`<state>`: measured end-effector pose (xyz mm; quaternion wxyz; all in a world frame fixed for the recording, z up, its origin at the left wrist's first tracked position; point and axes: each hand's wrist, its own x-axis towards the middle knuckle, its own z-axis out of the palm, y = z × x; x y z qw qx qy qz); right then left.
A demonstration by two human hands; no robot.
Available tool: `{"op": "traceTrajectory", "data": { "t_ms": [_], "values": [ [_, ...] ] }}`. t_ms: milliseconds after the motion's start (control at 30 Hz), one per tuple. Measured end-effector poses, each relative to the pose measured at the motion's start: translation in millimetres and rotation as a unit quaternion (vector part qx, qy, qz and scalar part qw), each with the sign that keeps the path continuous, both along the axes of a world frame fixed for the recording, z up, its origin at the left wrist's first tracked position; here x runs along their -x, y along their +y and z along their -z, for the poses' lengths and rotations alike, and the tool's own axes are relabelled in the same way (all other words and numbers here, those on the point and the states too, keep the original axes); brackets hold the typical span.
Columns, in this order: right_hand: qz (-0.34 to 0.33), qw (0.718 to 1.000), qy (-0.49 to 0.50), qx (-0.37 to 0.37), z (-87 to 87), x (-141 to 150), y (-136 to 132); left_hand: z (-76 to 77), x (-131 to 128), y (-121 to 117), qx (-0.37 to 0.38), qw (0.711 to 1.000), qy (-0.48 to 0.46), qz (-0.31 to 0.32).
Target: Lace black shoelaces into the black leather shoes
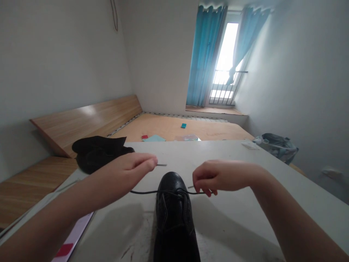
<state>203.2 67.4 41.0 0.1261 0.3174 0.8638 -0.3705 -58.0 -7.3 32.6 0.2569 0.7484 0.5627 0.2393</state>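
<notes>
I look down on the table [218,225] and I see my two hands with one black shoe [174,214] between them. The shoe stands upright in the middle of the near edge of the table, its toe directed to the far edge, and its heel part goes out of my view at the bottom. The black lace [145,192] crosses over the shoe and comes out to both sides. My left hand [140,165] is above the table, on the left of the toe, and its fingers are pinching the lace; a thin end sticks out past the fingertips, toward the shoe. My right hand [208,177] is on the other side of the toe, with the fingers bent and gripping the lace, and a short end shows beside them also. Neither hand touches the shoe itself. At the far left corner of the table lies a black thing [95,154], partly behind my left hand; I cannot tell its form exactly. Near the far right corner there is a small white packet [250,145], and just beyond this corner a bag [278,145]. Behind the far edge I see a bed [169,123].
</notes>
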Motion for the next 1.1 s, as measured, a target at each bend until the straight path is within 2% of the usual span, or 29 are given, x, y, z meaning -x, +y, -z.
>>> {"op": "traceTrajectory", "data": {
  "t_ms": [100,200,333,433,667,833,967,1100],
  "values": [
    [-0.045,0.997,-0.061,0.022,4.7,4,-6,1.2,-3,0,0.046,0.993,0.099,0.052],
    [-0.030,0.996,-0.082,-0.012,6.0,8,-13,2.8,-3,-1,0.085,0.983,0.140,0.082],
    [0.014,0.994,-0.082,-0.070,3.3,12,-20,8.0,3,-4,0.123,0.971,0.189,0.075],
    [0.014,0.995,-0.080,-0.054,1.8,14,-20,12.1,8,-7,0.154,0.962,0.214,0.071],
    [-0.009,0.998,-0.059,-0.005,4.0,11,-17,13.3,2,-9,0.171,0.962,0.204,0.065],
    [0.002,0.998,-0.057,-0.031,6.3,15,-20,14.4,-7,-9,0.160,0.964,0.201,0.063],
    [-0.007,0.998,-0.063,-0.020,8.9,19,-20,13.3,-14,-11,0.148,0.964,0.212,0.060],
    [-0.005,0.996,-0.067,-0.051,9.7,22,-22,16.3,-16,-13,0.143,0.964,0.212,0.067]
  ]
}}
